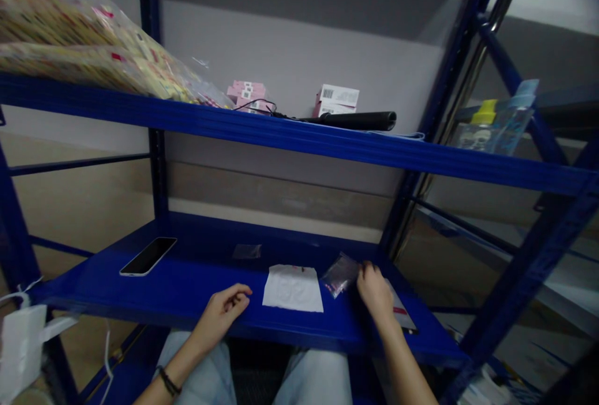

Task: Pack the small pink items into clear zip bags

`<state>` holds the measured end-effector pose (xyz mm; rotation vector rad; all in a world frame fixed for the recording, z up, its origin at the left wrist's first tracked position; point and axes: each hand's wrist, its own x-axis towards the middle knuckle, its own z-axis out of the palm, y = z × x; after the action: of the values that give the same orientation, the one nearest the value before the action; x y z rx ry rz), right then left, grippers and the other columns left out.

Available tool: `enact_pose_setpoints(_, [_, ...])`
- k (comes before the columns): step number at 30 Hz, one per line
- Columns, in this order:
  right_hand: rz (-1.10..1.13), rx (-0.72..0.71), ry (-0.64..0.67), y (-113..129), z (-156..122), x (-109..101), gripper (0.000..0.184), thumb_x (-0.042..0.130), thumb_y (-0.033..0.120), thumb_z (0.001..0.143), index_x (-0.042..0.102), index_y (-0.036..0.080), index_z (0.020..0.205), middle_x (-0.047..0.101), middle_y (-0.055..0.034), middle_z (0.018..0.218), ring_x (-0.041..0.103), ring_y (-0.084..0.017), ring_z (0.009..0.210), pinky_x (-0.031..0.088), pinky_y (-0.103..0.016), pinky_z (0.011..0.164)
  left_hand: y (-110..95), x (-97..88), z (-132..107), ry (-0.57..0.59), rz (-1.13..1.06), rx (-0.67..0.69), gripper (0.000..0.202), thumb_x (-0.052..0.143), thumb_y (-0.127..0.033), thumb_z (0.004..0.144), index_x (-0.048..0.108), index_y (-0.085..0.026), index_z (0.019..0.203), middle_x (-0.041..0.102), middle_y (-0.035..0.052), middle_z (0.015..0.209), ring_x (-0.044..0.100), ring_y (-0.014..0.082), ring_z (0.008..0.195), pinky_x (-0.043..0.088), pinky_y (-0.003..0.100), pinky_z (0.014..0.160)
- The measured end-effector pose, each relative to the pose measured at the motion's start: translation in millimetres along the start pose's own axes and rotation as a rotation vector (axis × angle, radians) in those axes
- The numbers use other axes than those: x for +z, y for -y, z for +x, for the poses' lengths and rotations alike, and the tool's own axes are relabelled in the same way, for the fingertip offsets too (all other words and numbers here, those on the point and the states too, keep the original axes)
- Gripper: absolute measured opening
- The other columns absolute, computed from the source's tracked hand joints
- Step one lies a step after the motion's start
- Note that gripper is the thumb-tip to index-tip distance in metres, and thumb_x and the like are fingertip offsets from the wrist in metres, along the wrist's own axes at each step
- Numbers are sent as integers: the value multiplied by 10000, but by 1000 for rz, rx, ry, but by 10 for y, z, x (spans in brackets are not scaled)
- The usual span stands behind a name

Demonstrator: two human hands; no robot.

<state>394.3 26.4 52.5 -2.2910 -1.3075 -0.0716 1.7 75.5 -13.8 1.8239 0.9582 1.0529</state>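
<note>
My right hand (374, 292) pinches the edge of a small clear plastic bag (340, 275) with pink contents, on the lower blue steel shelf (224, 317). Beside that bag lies a white paper sheet (292, 288), and my left hand (222, 314) rests just left of it, fingers loosely curled around nothing. A dark flat packet with a red mark (402, 312) sits partly hidden under my right wrist. Further back on the shelf are a black smartphone (148, 256) and a small flat clear bag (246, 251).
The upper blue shelf (281, 127) holds large plastic-wrapped packs (84, 49), pink boxes (246, 94), a white box (336, 100), a black tube (355, 120) and a thin cable. Dark blue uprights frame the shelf. A white bag (19, 352) hangs at lower left.
</note>
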Motion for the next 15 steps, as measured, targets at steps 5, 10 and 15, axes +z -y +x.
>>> enact_pose_setpoints(5, [107,-298,-62,-5,-524,360,388,307,253,981,533,174,1287,676,-161,1208,681,-283,1064,537,-392,865,87,-163,617,-169,382,16,325,514,-340,893,651,-163,1129,685,73,959,640,218,854,487,304,776])
enact_pose_setpoints(10, [335,-683,-44,-43,-1027,621,382,411,236,970,549,213,1325,684,-111,1220,660,-242,1123,549,-372,953,261,-272,1286,-14,646,-4,494,721,-390,729,657,-227,1191,631,109,1267,546,331,1194,398,412,1020])
enact_pose_setpoints(15, [385,-723,24,-144,-1039,711,361,432,241,984,556,228,1322,684,-107,1213,655,-240,1128,554,-373,962,423,-284,1724,182,723,-54,842,837,-556,524,631,-225,1270,517,164,1419,364,453,1343,336,514,1049])
